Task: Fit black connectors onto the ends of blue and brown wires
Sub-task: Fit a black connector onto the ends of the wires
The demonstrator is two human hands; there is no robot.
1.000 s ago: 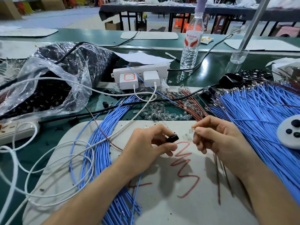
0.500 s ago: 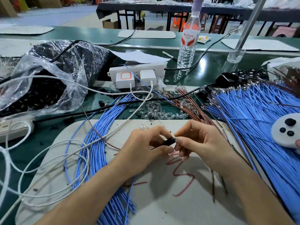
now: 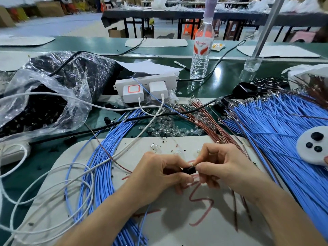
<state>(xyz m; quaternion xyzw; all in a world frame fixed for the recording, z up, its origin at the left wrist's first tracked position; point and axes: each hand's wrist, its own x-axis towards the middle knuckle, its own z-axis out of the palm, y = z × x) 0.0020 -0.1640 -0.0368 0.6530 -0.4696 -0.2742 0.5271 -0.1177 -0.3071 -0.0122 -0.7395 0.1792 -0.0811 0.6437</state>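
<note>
A white work mat (image 3: 168, 233) is laid across the lower half of the frame, apparently so that small parts show against it. The blue wires (image 3: 275, 132) are fanned out at the right edge, with a second blue bundle (image 3: 106, 166) curved down the left of centre. This bundle seems to be kept apart, but whether it is finished cannot be told. A clear plastic bag (image 3: 53, 96) of dark parts lies open at the upper left, and the brown wires (image 3: 202, 119) are heaped just above the mat. At lower centre the black connector (image 3: 189, 170) is pinched in the left hand (image 3: 156, 176), probably to steady it. Something small is pinched against its end by the right hand (image 3: 225, 167). This is judged to be the tip of a brown wire (image 3: 235, 210) trailing below, held close to guide it in.
</note>
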